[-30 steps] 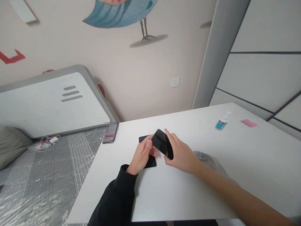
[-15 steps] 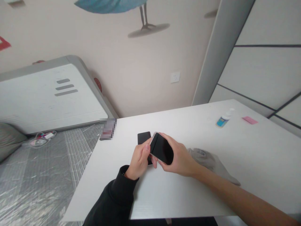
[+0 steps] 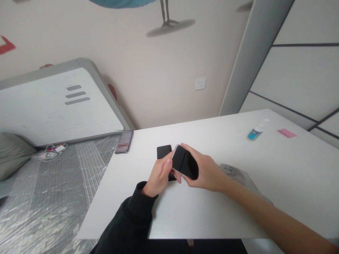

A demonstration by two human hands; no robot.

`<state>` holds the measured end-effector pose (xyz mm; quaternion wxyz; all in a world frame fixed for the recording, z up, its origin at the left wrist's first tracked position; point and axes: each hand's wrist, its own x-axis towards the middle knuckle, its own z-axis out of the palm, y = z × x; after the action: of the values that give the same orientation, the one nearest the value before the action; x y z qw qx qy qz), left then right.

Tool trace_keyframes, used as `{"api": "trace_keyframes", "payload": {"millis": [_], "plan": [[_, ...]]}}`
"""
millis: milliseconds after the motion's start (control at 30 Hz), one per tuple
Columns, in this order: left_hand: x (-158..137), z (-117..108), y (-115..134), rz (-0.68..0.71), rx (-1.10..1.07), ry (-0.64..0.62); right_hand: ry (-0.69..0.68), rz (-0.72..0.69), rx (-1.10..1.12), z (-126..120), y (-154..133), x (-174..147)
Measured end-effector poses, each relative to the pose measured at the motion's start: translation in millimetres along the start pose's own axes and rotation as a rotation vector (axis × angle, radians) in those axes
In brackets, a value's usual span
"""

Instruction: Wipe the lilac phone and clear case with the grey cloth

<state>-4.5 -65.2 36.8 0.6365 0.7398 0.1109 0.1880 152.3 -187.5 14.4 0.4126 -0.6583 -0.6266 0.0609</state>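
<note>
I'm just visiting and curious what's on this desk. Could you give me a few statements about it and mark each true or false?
1. The right hand holds a phone with a dark screen. True.
2. The left hand rests far from the phone. False: its thumb touches the phone's edge.
3. A bottle lies at the table's far right. True.
4. The pink slip lies under the phone. False: it lies beyond the bottle.

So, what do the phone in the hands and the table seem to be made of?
The phone: a glossy black front, probably glass, since it shines; its pale rim could be metal or plastic. The table: a matt white top with faint grain, probably laminate or painted wood.
</note>
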Motion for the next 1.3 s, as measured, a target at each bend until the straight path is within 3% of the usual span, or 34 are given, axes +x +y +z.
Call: {"api": "trace_keyframes", "payload": {"millis": [200, 433, 733, 967, 1300], "plan": [[2.9, -17.4, 0.1, -0.109, -0.091, -0.142, -0.087, -0.1, -0.279, -13.5, 16.4, 3.2], [2.5, -20.1, -8.8, -0.168, -0.162, -0.178, -0.117, -0.133, -0.382, -14.4, 19.1, 2.1], [4.1, -10.4, 0.4, -0.254, -0.106, -0.124, -0.128, -0.162, -0.438, -13.6, 19.7, -0.6], [8.3, 0.6, -7.4, -0.198, -0.048, 0.003, -0.153, -0.14, -0.551, -15.9, 14.4, 0.3], [6.2, 1.8, -5.5, -0.181, -0.059, -0.015, -0.154, -0.115, -0.53, -19.0, 9.8, 0.9]]}}
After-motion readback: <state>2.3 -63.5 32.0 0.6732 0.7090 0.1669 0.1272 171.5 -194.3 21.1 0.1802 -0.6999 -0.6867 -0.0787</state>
